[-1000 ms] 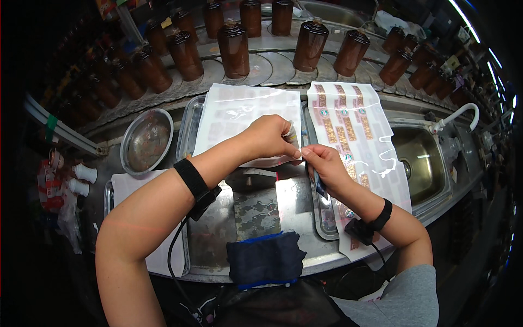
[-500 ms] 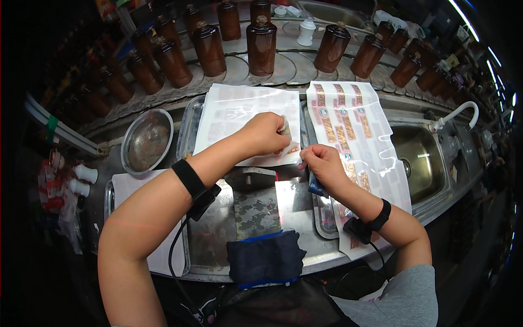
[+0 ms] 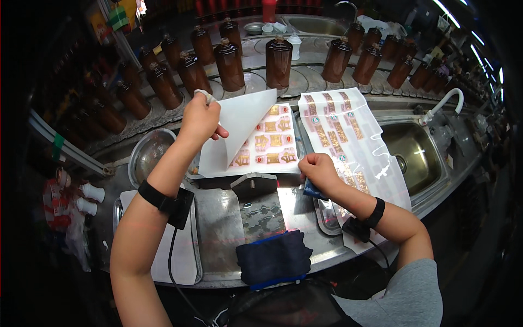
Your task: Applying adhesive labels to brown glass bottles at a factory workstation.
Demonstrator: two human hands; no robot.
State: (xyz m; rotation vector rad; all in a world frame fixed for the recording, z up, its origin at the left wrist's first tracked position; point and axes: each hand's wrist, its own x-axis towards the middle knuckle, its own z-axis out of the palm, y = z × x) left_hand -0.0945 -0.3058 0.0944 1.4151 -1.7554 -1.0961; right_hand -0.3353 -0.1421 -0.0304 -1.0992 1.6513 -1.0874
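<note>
A thin white cover sheet (image 3: 239, 117) is folded back diagonally off a decal sheet (image 3: 278, 143) printed with gold and pink labels. My left hand (image 3: 200, 117) is closed on the lifted corner of the cover sheet, with a small whitish wrap or pad at its fingertips. At the decal sheet's lower right corner, my right hand (image 3: 321, 173) is closed, its fingertips pinching the edge. A dark blue flat piece (image 3: 314, 189) sticks out below the right palm; its kind is hidden. To the right lies another sheet (image 3: 357, 147) with gold strip decals.
Brown bottles (image 3: 279, 62) stand in a curved row on the conveyor behind. A metal bowl (image 3: 151, 155) is at the left, a sink (image 3: 419, 161) with a white tap (image 3: 449, 101) at the right. A folded dark blue cloth (image 3: 274, 259) lies at the front edge.
My left hand has moved up and left, pulling the cover sheet back and baring gold and pink decals. My right hand stays near the same corner. The bottles appear shifted in view.
</note>
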